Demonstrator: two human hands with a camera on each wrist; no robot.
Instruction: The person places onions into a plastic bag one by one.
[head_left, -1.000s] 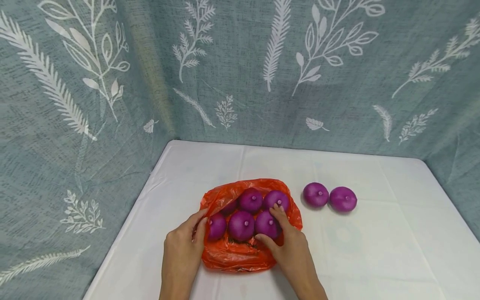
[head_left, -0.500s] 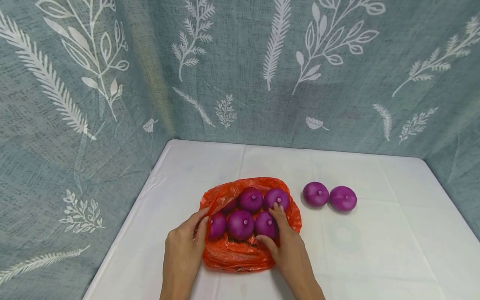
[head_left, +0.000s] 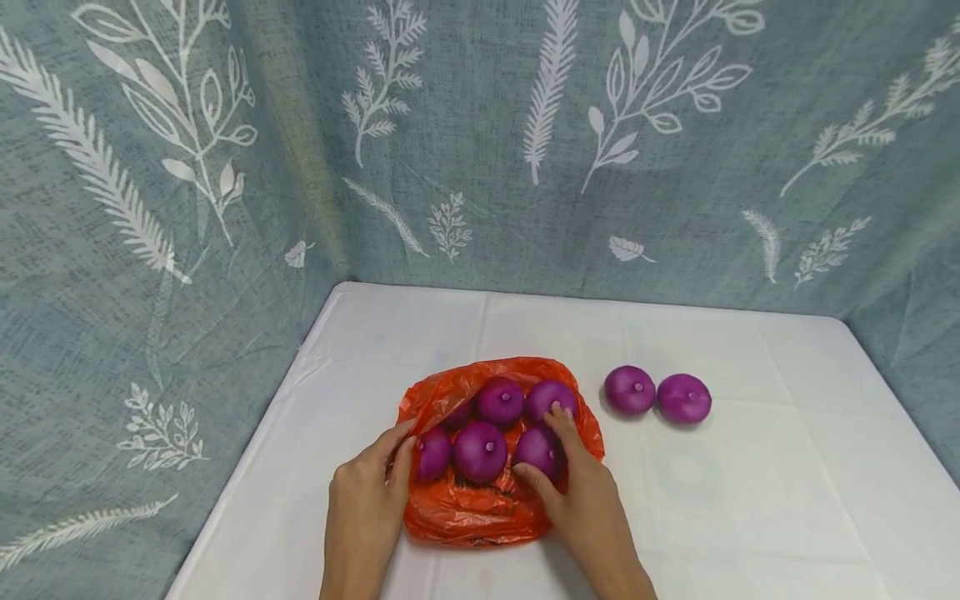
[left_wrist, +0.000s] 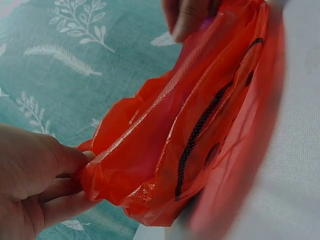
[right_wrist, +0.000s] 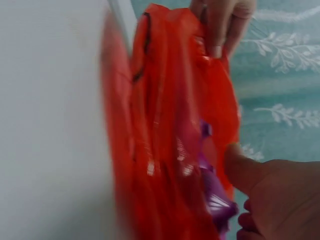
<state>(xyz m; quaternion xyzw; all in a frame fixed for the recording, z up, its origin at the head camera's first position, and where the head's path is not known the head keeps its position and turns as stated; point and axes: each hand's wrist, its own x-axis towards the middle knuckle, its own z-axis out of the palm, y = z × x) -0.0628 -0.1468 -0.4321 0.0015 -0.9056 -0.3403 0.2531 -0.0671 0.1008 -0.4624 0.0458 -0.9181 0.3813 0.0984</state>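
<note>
A crumpled red plastic bag (head_left: 472,523) lies with its mouth spread, several purple onions (head_left: 481,452) inside in two rough rows. My left hand (head_left: 369,496) pinches the bag's left edge between thumb and fingers, which the left wrist view confirms on the red film (left_wrist: 145,150). At the bag's right side, my right hand (head_left: 588,496) holds the front right onion (head_left: 538,452), thumb on its near side and fingers over its far side. The right wrist view shows only a purple sliver of onion (right_wrist: 216,200) beside the thumb. One onion at the back left is partly covered by the bag.
Two more purple onions, one (head_left: 629,391) nearly touching the other (head_left: 684,399), sit right of the bag. Everything rests on a white-covered table (head_left: 750,483). A blue-green leaf-print curtain (head_left: 480,150) hangs behind and along the sides.
The onion under my right hand has shifted slightly to the right inside the bag, apart from its left neighbour. My left hand keeps its pinch on the bag's edge.
</note>
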